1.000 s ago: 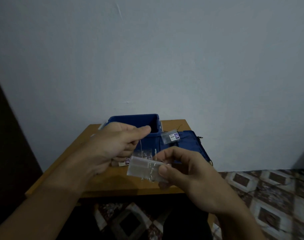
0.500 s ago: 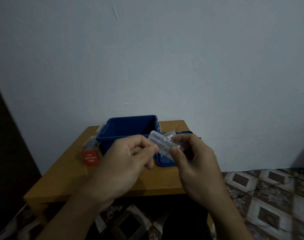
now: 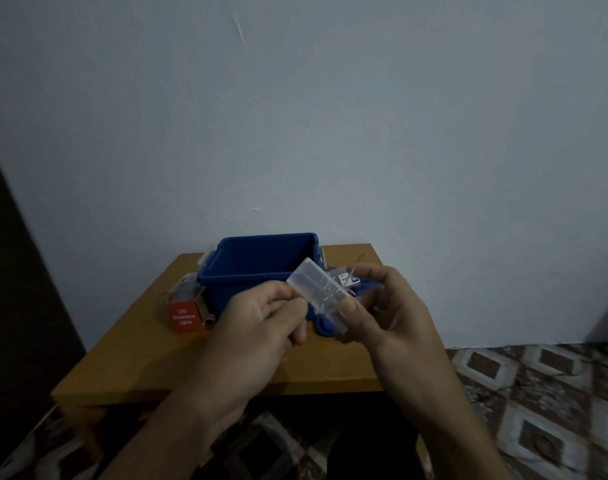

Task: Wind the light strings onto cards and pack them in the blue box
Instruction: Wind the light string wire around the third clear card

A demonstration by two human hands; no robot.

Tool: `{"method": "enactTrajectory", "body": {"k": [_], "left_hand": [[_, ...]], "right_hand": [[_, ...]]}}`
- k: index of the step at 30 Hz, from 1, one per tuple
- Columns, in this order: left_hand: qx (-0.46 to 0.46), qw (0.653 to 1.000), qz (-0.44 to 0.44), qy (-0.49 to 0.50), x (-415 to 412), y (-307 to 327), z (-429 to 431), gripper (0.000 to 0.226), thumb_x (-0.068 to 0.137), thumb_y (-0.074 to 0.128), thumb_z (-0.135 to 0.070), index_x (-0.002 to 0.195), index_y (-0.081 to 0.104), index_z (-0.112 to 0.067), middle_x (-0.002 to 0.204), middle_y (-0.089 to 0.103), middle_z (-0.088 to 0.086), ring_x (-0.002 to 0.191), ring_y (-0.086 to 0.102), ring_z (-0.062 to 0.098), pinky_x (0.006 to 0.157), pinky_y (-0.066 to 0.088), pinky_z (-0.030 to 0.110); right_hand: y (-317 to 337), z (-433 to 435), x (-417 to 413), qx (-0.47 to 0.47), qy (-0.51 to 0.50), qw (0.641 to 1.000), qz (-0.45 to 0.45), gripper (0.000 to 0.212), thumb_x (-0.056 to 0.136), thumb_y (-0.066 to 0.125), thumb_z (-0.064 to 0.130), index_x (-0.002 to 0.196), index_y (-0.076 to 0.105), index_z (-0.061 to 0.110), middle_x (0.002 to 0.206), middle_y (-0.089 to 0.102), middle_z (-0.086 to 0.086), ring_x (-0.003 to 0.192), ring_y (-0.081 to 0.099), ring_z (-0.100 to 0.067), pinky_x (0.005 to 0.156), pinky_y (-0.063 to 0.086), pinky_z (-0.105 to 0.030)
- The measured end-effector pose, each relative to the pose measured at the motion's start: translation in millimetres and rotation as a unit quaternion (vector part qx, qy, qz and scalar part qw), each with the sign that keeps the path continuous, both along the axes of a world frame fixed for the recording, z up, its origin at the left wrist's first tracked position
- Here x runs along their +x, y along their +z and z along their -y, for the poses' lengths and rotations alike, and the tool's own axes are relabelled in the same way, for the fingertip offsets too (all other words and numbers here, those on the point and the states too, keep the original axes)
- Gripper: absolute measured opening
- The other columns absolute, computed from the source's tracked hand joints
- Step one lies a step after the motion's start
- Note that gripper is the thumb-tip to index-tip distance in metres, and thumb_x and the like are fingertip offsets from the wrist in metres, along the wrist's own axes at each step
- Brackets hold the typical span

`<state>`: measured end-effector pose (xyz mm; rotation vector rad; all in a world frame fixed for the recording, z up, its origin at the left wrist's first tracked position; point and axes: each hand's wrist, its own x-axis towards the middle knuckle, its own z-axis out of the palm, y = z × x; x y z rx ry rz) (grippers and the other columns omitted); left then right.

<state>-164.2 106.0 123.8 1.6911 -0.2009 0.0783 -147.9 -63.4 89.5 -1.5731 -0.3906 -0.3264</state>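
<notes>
My right hand (image 3: 389, 317) grips a clear plastic card (image 3: 318, 291) above the table's front half, thumb on the card's near face. Thin light-string wire crosses the card. My left hand (image 3: 261, 323) is curled beside the card's left edge and pinches the fine wire, which is hard to make out. The open blue box (image 3: 261, 261) stands behind my hands at the back of the table. A small labelled battery pack (image 3: 347, 279) shows just past the card, near my right fingers.
A red "LED Decorative Lights" package (image 3: 185, 315) lies left of the box on the wooden table (image 3: 139, 358). The blue lid (image 3: 325, 327) lies right of the box, mostly behind my hands. A pale wall is close behind; patterned floor tiles lie to the right.
My hands have turned the card, and its upper end now tilts toward the box. My left hand dropped from above the card to its left edge. The view shifted and the red package came into sight.
</notes>
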Motion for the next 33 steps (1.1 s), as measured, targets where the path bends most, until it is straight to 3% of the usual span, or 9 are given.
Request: {"method": "enactTrajectory", "body": {"k": [5,9,13,21,27,33], "left_hand": [[0.035,0.998,0.04,-0.019,-0.4,2.8,-6.0,0.022,0.098,0.054,-0.016,0.083,0.07,-0.019,0.064,0.057,0.004,0.048,0.04,0.008,0.047,0.033,0.022],[0.07,0.995,0.061,-0.022,-2.0,2.7,-8.2,0.021,0.098,0.054,-0.018,0.084,0.069,-0.014,0.063,0.058,0.002,0.05,0.042,0.009,0.05,0.035,0.023],[0.076,0.995,0.053,-0.021,-2.8,4.1,-7.6,0.028,0.096,0.055,-0.02,0.071,0.068,-0.026,0.061,0.059,0.0,0.05,0.042,0.01,0.05,0.036,0.024],[0.092,0.993,0.062,-0.027,-1.0,1.6,-11.9,0.021,0.097,0.054,-0.02,0.083,0.066,-0.012,0.064,0.056,0.002,0.051,0.042,0.008,0.051,0.035,0.022],[0.105,0.991,0.075,-0.034,-0.9,2.7,-11.3,0.015,0.1,0.052,-0.019,0.099,0.067,-0.022,0.073,0.068,0.001,0.061,0.054,0.013,0.064,0.046,0.027],[0.145,0.987,0.068,-0.03,2.0,6.2,-16.6,0.017,0.1,0.053,-0.017,0.107,0.065,-0.025,0.075,0.071,-0.002,0.067,0.06,0.006,0.067,0.047,0.019]], "right_hand": [[5.9,10.4,-3.0,-0.032,0.087,0.996,-0.018,0.036,0.097,0.061,0.022,0.125,0.06,0.045,0.091,0.064,-0.008,0.086,0.073,-0.023,0.082,0.062,-0.045],[6.6,11.7,-3.5,-0.03,0.093,0.995,-0.023,0.032,0.096,0.061,0.02,0.118,0.066,0.043,0.095,0.064,-0.011,0.086,0.073,-0.025,0.082,0.061,-0.051],[7.5,11.7,-4.2,-0.01,0.097,0.994,-0.041,0.026,0.096,0.061,0.016,0.113,0.068,0.034,0.093,0.063,-0.013,0.083,0.073,-0.027,0.08,0.062,-0.051],[6.9,10.2,-4.0,-0.01,0.095,0.995,-0.039,0.025,0.095,0.062,0.019,0.11,0.069,0.038,0.09,0.064,-0.007,0.084,0.073,-0.025,0.079,0.063,-0.047],[5.5,9.1,-3.0,0.019,0.075,0.997,-0.027,0.027,0.092,0.064,0.022,0.116,0.069,0.032,0.087,0.064,-0.009,0.08,0.072,-0.026,0.078,0.062,-0.049],[5.8,9.2,-2.5,0.028,0.069,0.997,-0.027,0.03,0.092,0.064,0.021,0.121,0.067,0.029,0.088,0.064,-0.008,0.08,0.072,-0.025,0.077,0.063,-0.045]]}}
